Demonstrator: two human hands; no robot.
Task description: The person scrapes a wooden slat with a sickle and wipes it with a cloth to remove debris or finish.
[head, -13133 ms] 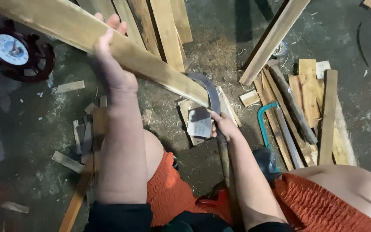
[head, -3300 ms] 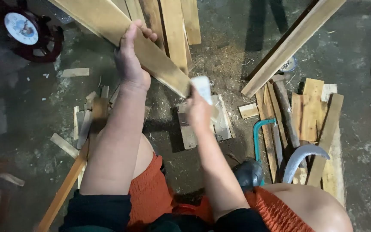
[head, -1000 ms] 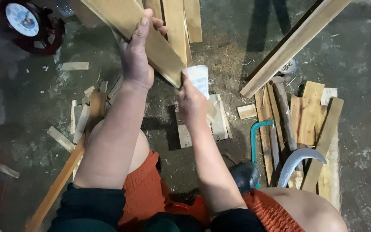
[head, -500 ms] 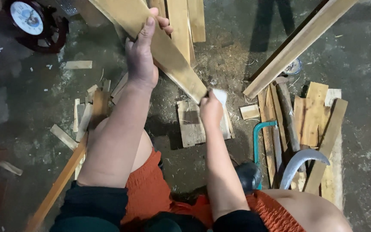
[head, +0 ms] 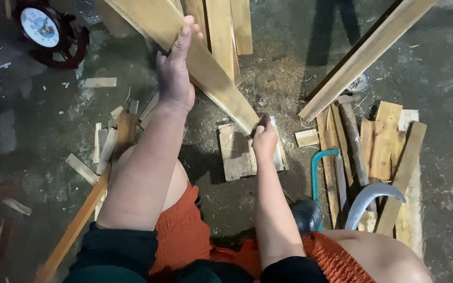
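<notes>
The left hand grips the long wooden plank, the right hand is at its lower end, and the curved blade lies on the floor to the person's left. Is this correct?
Not quite. In the head view the curved blade lies to the person's right, beside the wood pieces. The left hand does grip the plank, and the right hand is at its lower end.

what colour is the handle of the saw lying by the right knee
Teal, a curved frame handle on the saw; the head view shows it.

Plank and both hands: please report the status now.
Left hand grips plank mid-length. Right hand closed at plank's lower end, contents hidden. Wood block beneath; curved blade lies aside, right.
</notes>
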